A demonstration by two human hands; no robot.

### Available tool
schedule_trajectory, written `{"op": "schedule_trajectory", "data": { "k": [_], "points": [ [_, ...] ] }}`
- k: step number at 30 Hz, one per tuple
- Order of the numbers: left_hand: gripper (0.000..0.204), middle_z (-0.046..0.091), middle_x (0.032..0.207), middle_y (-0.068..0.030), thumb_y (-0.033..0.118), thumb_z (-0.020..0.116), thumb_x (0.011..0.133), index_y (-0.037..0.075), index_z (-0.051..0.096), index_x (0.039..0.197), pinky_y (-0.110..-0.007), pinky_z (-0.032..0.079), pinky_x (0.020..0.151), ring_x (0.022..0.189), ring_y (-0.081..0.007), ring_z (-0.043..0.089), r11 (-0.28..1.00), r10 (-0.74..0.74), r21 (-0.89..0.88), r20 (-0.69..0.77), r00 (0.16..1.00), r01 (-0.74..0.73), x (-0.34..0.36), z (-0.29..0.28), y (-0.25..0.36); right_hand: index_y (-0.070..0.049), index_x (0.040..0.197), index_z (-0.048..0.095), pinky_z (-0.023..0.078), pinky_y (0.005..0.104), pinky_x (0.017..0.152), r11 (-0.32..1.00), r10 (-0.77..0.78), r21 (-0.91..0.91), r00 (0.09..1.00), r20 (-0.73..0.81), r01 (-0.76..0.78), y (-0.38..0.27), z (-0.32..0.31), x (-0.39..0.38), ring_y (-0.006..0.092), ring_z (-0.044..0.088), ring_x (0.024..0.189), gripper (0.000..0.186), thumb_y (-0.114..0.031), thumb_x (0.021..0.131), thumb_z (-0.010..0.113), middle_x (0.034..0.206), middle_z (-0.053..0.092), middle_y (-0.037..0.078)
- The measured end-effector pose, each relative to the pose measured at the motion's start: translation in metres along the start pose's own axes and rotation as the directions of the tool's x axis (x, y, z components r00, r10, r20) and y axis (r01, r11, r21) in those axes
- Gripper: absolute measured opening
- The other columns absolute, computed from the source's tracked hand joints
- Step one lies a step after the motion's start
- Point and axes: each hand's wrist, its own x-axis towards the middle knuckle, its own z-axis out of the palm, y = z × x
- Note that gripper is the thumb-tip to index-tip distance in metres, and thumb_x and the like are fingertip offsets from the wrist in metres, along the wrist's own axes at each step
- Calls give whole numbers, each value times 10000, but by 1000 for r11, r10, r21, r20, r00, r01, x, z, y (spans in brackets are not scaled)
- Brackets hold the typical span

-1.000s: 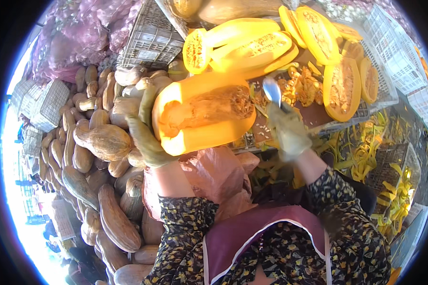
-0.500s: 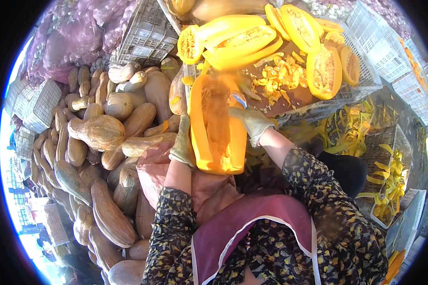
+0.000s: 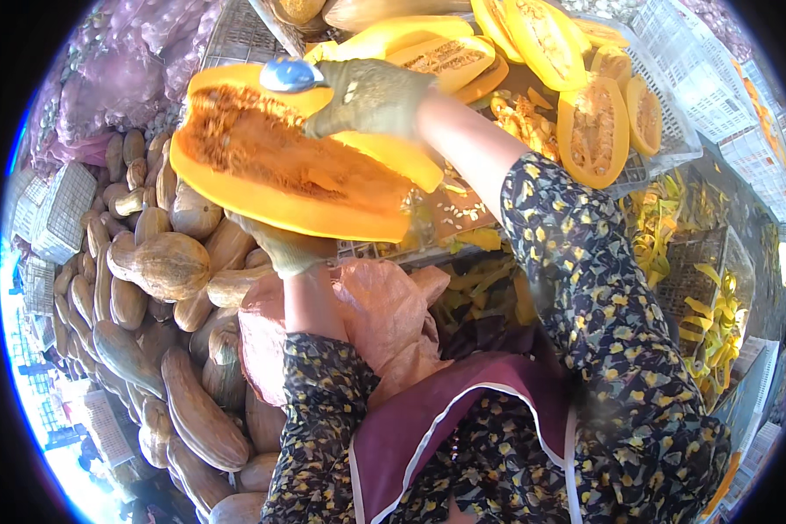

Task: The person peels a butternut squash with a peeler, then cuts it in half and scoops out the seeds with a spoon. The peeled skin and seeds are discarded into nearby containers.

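A hollowed, peeled pumpkin half is held up in front of me, cut side showing, tilted with its far end to the left. Fibres still cling to its left end, while the right part is scraped smooth. My left hand, in a pale glove, grips its near side from below; most of those fingers are hidden behind it. Over the far edge my gloved right hand is closed round a shiny metal spoon, its bowl by the pumpkin's upper rim. The spoon's handle is hidden in the hand.
Unpeeled pumpkins are heaped at my left. Cut pumpkin halves and scooped pulp lie on a brown board ahead. Yellow peelings fill a crate at right. A pink sack covers my lap. White crates stand beyond.
The pumpkin half has been lifted from over my lap, swung to the left and turned on its side. My right hand moved far left across it with the spoon; my left hand shifted beneath.
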Motion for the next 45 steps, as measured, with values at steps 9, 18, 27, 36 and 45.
{"op": "schedule_trajectory", "data": {
  "k": [9,18,27,36,45],
  "points": [
    [1075,409,1475,-172,875,454,758,66,375,1462,-537,405,1069,1283,-352,468,916,-339,-194,87,937,350,-8,-17,27,-188,1377,562,456,344,1005,997,-79,16,943,324,78,33,15,-4,248,620,1133,620,-359,815,759,1182,684,137],
    [642,538,1356,-135,555,495,964,82,468,1398,-471,449,1023,1207,-305,536,850,-423,-227,246,872,476,9,-48,39,-80,1175,597,479,405,902,850,471,-126,846,-251,-511,51,17,-115,266,607,1046,371,-344,917,631,1092,641,125],
    [640,539,1372,-83,601,402,985,115,480,1395,-450,430,1046,1252,-262,514,887,-434,-179,-8,901,426,16,-24,44,-19,1164,561,480,471,922,717,695,142,684,-222,-682,95,100,-144,400,621,1078,467,-431,945,543,1179,622,247],
    [616,539,1383,-85,580,371,1003,117,492,1391,-434,431,1047,1261,-262,517,899,-410,-144,54,910,414,21,-20,44,-41,1151,630,524,442,857,692,709,44,666,-233,-721,64,33,-160,329,680,927,330,-275,1004,451,1028,683,206],
    [639,540,1382,-86,608,398,983,127,487,1395,-446,405,1073,1263,-275,507,957,-288,-2,89,954,289,26,-26,38,-18,1100,618,526,431,832,813,544,-56,790,-283,-580,77,76,-163,333,678,925,327,-309,977,534,976,684,174]
  ]
}}
